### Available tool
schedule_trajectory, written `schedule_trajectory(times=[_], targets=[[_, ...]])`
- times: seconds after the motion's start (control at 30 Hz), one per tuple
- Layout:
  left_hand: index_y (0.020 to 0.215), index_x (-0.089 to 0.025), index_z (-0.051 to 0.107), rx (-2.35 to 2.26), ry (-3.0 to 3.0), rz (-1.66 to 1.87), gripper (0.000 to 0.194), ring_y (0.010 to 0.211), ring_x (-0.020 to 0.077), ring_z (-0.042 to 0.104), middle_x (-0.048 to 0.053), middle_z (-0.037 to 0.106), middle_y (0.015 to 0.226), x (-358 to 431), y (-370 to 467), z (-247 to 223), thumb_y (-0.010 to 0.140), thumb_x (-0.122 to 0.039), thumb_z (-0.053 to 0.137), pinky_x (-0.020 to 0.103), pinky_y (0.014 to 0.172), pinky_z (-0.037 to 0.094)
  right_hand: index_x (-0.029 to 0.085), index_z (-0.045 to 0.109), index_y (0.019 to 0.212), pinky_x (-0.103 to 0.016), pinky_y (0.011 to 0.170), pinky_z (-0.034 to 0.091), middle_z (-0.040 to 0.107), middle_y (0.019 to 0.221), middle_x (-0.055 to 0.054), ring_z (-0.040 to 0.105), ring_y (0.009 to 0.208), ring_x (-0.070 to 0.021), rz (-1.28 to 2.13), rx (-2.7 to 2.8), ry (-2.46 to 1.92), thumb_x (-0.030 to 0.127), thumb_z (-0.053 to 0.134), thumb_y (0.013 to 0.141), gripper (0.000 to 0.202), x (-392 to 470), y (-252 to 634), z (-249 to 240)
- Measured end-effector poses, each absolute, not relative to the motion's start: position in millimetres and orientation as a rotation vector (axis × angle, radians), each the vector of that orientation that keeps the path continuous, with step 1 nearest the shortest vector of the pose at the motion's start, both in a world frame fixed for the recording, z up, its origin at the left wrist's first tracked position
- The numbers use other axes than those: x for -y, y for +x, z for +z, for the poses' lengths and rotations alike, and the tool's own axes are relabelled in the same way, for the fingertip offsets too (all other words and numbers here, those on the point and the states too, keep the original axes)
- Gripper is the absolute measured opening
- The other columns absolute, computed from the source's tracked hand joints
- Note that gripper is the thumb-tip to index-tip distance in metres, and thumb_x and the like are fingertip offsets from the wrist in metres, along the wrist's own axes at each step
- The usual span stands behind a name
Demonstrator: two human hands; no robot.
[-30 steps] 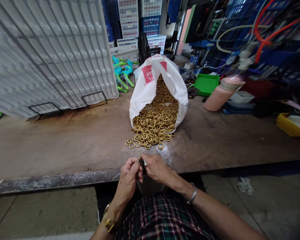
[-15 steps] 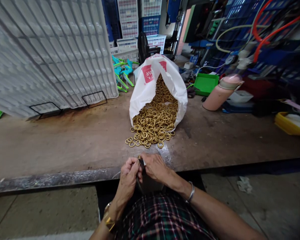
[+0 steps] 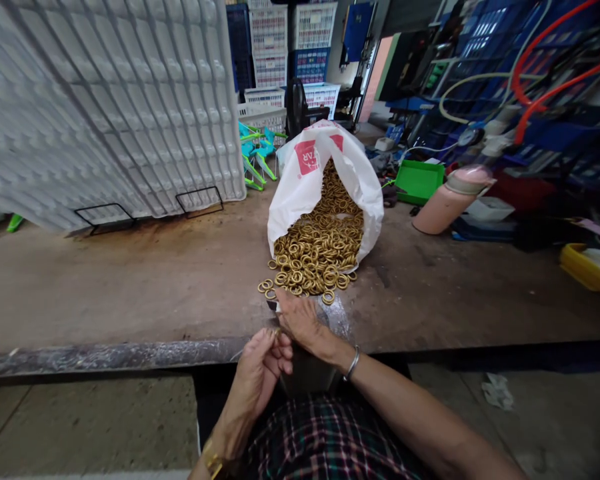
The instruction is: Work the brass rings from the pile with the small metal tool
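A heap of gold-coloured rings [image 3: 320,243] spills from the mouth of a white plastic bag [image 3: 295,193] onto the table. My right hand [image 3: 303,323] reaches to the near edge of the heap, its fingers curled around a small dark tool [image 3: 271,305] whose kind I cannot make out. Its fingertips are close to the nearest loose rings. Lower and to the left, at the table's front edge, my left hand [image 3: 263,363] is closed in a pinch. A small gold-coloured bit, which looks like part of a ring, shows between its thumb and finger.
Tall white ribbed panels [image 3: 170,100] stand on wire stands at the left. To the right are a green tray [image 3: 420,181], a pink bottle [image 3: 447,203] and a yellow tray [image 3: 587,270]. Stacked crates [image 3: 270,40] are at the back. The table's front edge [image 3: 105,357] runs before me.
My right hand has parted from the left and moved forward to the rings, taking the dark tool along. My left hand stays near the table edge. The view has shifted slightly.
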State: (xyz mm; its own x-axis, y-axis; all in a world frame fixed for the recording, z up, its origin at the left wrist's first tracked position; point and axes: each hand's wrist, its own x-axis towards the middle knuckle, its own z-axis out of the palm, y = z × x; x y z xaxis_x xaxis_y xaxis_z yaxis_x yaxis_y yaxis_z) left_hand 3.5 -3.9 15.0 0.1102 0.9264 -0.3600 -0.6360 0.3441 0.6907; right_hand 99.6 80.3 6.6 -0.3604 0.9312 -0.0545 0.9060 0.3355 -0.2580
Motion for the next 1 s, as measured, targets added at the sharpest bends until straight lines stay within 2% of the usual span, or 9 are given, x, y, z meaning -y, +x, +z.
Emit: schedule_trajectory(times=[0.17,0.3,0.43,0.57,0.67,0.73,0.87,0.93,1.0], targets=[[0.077,-0.015,0.054,-0.79,0.246,1.224,0.014,0.054,0.0087,0.052,0.0,0.057,0.067,2.8,-12.1,10.6,0.073,-0.024,0.063,0.018,0.045,0.041,0.021,0.046,0.106,-0.028,0.063,0.04,0.065,0.089,-0.009,0.062,0.079,-0.0213,0.285,2.511,-1.724,0.015,0.035,0.086,0.023,-88.7,85.7,-0.5],[0.089,-0.015,0.057,-0.714,0.123,1.19,0.026,0.054,0.0071,0.051,-0.001,0.057,0.066,1.2,-18.8,9.1,0.065,-0.018,0.068,0.017,0.045,0.039,0.019,0.047,0.104,-0.028,0.061,0.04,0.065,0.088,-0.01,0.062,0.076,-0.021,0.261,2.543,-1.73,0.013,0.035,0.085,0.022,-91.9,82.9,-1.9],[0.069,-0.012,0.057,-0.753,-0.025,1.192,0.014,0.055,0.0079,0.052,0.002,0.059,0.066,-1.8,-20.1,7.5,0.063,-0.018,0.069,0.017,0.045,0.039,0.018,0.048,0.099,-0.027,0.061,0.038,0.065,0.087,-0.011,0.062,0.076,-0.0205,0.256,2.553,-1.725,0.01,0.037,0.083,0.021,-89.6,86.6,-1.9],[0.059,-0.013,0.05,-0.826,-0.025,1.206,0.022,0.054,0.0083,0.053,0.001,0.058,0.063,-6.2,-19.5,8.7,0.062,-0.021,0.071,0.016,0.042,0.037,0.017,0.05,0.1,-0.027,0.062,0.036,0.064,0.083,-0.008,0.06,0.074,-0.0196,0.328,2.529,-1.673,0.008,0.04,0.078,0.026,-85.6,98.5,0.0],[0.064,-0.015,0.049,-0.905,0.167,1.249,0.027,0.049,0.0072,0.05,-0.003,0.054,0.058,-11.4,-17.3,11.0,0.063,-0.03,0.071,0.016,0.04,0.035,0.018,0.053,0.096,-0.024,0.061,0.034,0.063,0.079,-0.005,0.057,0.071,-0.0158,0.497,2.384,-1.593,0.012,0.042,0.078,0.021,-84.3,111.2,4.5],[0.075,-0.016,0.051,-0.992,0.345,1.272,0.029,0.047,0.0076,0.049,-0.004,0.053,0.058,-15.5,-14.7,12.1,0.064,-0.036,0.069,0.016,0.038,0.034,0.017,0.055,0.087,-0.022,0.059,0.032,0.06,0.072,-0.002,0.052,0.066,-0.0131,0.699,2.234,-1.486,0.019,0.042,0.082,0.014,-83.8,119.2,9.3],[0.098,-0.018,0.049,-1.152,0.62,1.248,0.043,0.046,0.0085,0.049,-0.004,0.055,0.061,-22.7,-7.9,10.8,0.066,-0.041,0.065,0.016,0.036,0.034,0.016,0.053,0.073,-0.019,0.053,0.029,0.047,0.059,0.004,0.04,0.056,-0.0092,1.149,1.995,-1.26,0.027,0.043,0.081,0.017,-79.7,130.2,18.1],[0.099,-0.017,0.05,-1.197,0.721,1.208,0.042,0.044,0.0072,0.045,-0.004,0.054,0.061,-24.7,-4.7,8.8,0.069,-0.042,0.063,0.015,0.035,0.033,0.016,0.051,0.071,-0.019,0.052,0.029,0.044,0.058,0.005,0.037,0.055,-0.0081,1.305,1.912,-1.186,0.028,0.044,0.08,0.017,-76.4,132.7,18.8],[0.092,-0.016,0.052,-1.22,0.769,1.163,0.036,0.04,0.0051,0.041,-0.005,0.051,0.059,-25.3,-2.2,6.8,0.071,-0.044,0.06,0.014,0.034,0.029,0.016,0.05,0.07,-0.018,0.052,0.029,0.043,0.058,0.006,0.036,0.054,-0.0074,1.408,1.832,-1.157,0.028,0.045,0.079,0.016,-73.6,133.4,16.6]])
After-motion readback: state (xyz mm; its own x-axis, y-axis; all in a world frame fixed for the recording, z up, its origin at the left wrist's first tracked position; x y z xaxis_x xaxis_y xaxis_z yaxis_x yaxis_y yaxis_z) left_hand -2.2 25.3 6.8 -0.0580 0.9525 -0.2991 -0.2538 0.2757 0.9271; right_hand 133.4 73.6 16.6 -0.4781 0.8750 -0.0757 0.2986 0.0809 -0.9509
